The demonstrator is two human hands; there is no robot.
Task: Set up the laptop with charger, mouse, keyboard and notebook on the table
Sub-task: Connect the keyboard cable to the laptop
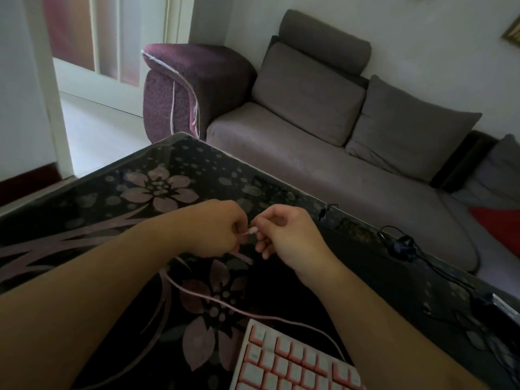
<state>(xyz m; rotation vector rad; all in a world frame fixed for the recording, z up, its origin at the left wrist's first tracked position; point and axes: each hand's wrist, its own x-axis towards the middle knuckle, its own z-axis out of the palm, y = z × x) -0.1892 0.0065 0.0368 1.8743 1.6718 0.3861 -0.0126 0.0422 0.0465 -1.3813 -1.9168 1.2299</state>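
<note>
Left hand (pixel 213 229) and right hand (pixel 284 232), fingers curled, pinch the thin pink cable's plug end (pixel 251 231) between them. Pink-and-white keyboard (pixel 292 361) lies below the right wrist on the dark floral glass table (pixel 112 192).

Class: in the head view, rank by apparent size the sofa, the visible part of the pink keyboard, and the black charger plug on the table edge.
1. sofa, largest.
2. keyboard, only partly in frame and close to the camera, so it looks enlarged.
3. charger plug, smallest.
</note>
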